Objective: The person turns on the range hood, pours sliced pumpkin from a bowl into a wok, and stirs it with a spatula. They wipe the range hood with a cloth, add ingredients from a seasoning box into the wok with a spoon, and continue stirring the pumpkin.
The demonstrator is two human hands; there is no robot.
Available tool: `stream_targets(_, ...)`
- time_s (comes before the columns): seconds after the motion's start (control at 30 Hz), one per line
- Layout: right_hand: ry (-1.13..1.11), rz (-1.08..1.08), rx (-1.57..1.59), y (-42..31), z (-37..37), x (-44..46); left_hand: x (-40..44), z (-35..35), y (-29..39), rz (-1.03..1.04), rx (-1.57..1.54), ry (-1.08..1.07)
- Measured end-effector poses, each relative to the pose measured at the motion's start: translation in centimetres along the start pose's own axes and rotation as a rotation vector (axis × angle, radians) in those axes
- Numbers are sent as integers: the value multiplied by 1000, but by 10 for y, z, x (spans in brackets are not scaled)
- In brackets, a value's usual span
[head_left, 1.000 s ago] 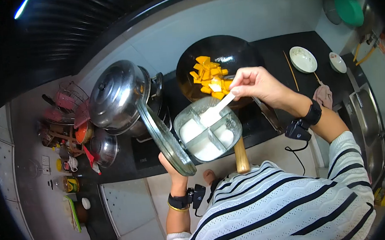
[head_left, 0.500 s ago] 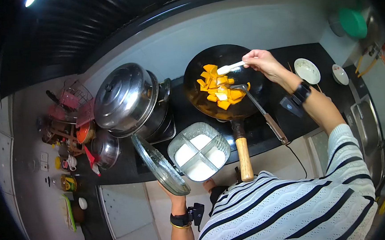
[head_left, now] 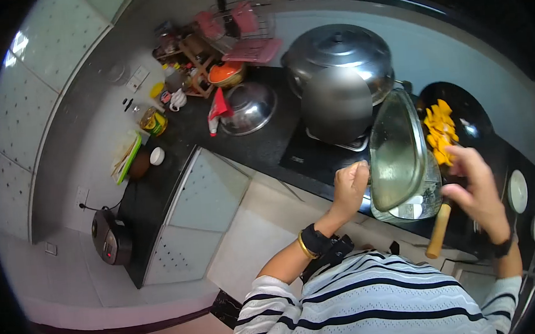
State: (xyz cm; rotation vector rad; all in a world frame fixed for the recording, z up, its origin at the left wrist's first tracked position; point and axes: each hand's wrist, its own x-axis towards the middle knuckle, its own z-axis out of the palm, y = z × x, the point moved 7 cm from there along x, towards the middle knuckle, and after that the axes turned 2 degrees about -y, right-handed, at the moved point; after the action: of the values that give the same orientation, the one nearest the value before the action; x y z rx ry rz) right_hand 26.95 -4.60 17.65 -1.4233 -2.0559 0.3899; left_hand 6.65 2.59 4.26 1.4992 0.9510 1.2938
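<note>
My left hand [head_left: 351,189] is closed at the left edge of a clear lid [head_left: 395,152], which stands tilted up. Under and behind the lid is the clear divided seasoning box [head_left: 431,183] with white contents, mostly covered from view. My right hand [head_left: 475,190] is just right of the box, thumb and fingers apart, with nothing visible in it. Past its fingers, chunks of orange pumpkin [head_left: 440,124] lie in the black wok [head_left: 461,100]. The wok's wooden handle [head_left: 439,232] points toward me, below the box.
A large lidded steel pot [head_left: 339,44] stands on the cooktop left of the wok. Further left are a steel dome lid [head_left: 248,109], a red-topped spray bottle [head_left: 219,111], an oil bottle [head_left: 152,121] and a rice cooker [head_left: 111,237]. White bowls [head_left: 517,192] sit at the right.
The view has swung left. My right hand has come from over the wok back beside the box, and the white spoon no longer shows in it. The lid is now over the box.
</note>
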Motion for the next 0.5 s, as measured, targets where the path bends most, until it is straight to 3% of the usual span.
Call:
stream_targets(0.1, 111, 237, 33, 6, -25, -15, 11, -82, 1, -37, -3, 100)
stream_targets(0.13, 127, 240, -45, 8, -35, -20, 16, -122, -4, 63, 165, 198)
stream_targets(0.17, 185, 289, -29, 13, -41, -30, 21, -170, -27, 3, 294, 277)
stream_targets(0.2, 207, 326, -57, 13, -46, -40, 25, -217, -20, 187, 470, 402)
stream_targets(0.23, 271, 388, -22, 11, -48, -50, 26, -271, -56, -253, 15, 508)
stream_targets(0.27, 346, 452, 9, 8, -48, -57, 24, -317, -59, -342, -124, 526)
stream_targets(0.3, 381, 472, -12, 3, -44, -56, 30, -354, -56, -294, -223, 688)
stream_targets(0.37, 419, 504, -59, -21, -30, -59, 41, -452, -84, -212, -85, 801)
stream_targets(0.43, 477, 685, 110, -64, 3, -32, 59, -537, -134, -341, -15, 836)
stream_targets(0.47, 470, 704, 88, -57, 14, -32, 66, -565, -139, -242, 223, 853)
stream_targets(0.5, 435, 764, 114, -81, 29, -9, 81, -603, -166, -284, 398, 742)
